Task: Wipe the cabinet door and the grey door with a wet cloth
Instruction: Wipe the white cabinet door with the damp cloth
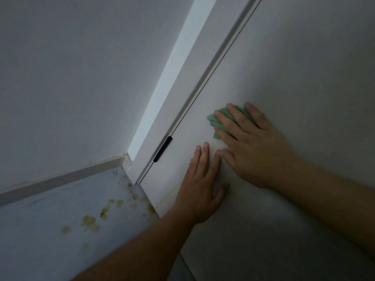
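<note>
Cloth (213, 120) under flat right hand (251, 148)

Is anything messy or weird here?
Yes. Yellow-brown blotches dot the floor beside the door, like a dried spill. A faint yellowish streak also crosses the door near the left hand.
</note>
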Tool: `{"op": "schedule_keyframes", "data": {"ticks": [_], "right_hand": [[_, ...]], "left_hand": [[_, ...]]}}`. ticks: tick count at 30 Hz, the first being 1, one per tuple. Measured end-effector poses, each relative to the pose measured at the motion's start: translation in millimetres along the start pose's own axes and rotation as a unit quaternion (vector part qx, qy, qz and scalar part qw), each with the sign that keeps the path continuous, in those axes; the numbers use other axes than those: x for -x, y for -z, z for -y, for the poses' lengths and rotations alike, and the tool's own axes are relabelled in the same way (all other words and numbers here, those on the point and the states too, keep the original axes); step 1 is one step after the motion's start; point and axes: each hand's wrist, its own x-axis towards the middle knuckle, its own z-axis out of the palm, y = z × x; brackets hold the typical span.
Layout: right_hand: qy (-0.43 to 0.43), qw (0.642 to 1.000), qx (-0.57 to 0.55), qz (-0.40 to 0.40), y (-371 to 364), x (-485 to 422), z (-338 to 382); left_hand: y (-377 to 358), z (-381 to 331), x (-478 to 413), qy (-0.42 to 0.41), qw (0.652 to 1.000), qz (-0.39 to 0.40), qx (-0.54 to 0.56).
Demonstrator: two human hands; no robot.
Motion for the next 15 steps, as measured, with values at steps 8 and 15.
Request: {"op": "schedule_keyframes", "data": {"ticks": [8, 15], "right_hand": [[0.005, 0.997, -0.055, 0.061, -13, 154, 31], [-0.03, 0.999, 0.002, 0.039, -5, 90, 16]], "left_hand": [[-1, -10, -1, -0.005, 1.0, -0.008, 0.01], [3, -10, -1, -0.009, 1.0, -0.005, -0.009]]}}
